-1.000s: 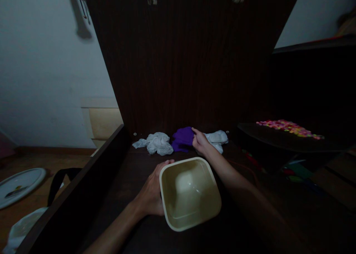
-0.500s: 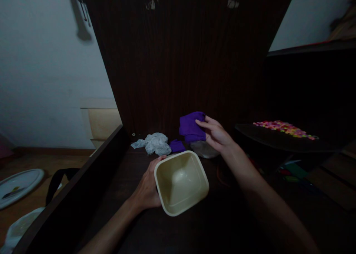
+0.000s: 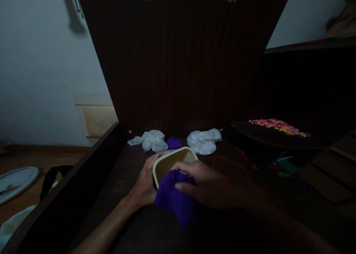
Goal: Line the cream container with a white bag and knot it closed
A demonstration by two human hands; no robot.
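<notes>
A cream square plastic container (image 3: 162,167) stands tilted toward me on the dark surface, its mouth facing up. My left hand (image 3: 147,180) grips its left side, the fingertips behind the rim. In my right hand (image 3: 204,181), thumb and fingers pinch a purple cloth (image 3: 176,198), which drapes over the container's near right rim and hangs down in front. The cloth and hand hide much of the opening. Behind the container lie a crumpled whitish plastic bag (image 3: 154,141), another purple cloth piece (image 3: 174,142) and a second white plastic bag (image 3: 204,141).
A dark upright panel (image 3: 178,68) rises behind the bags, and a low dark side board (image 3: 83,165) runs along the left. To the right, a corner shelf (image 3: 250,133) carries a heap of small pink and yellow pieces (image 3: 278,126). A reddish cord (image 3: 230,159) lies on the surface.
My right hand has brought the purple cloth down and toward me, from above the bags to the container's near rim. The white bag at the right is now uncovered. My left hand keeps its grip.
</notes>
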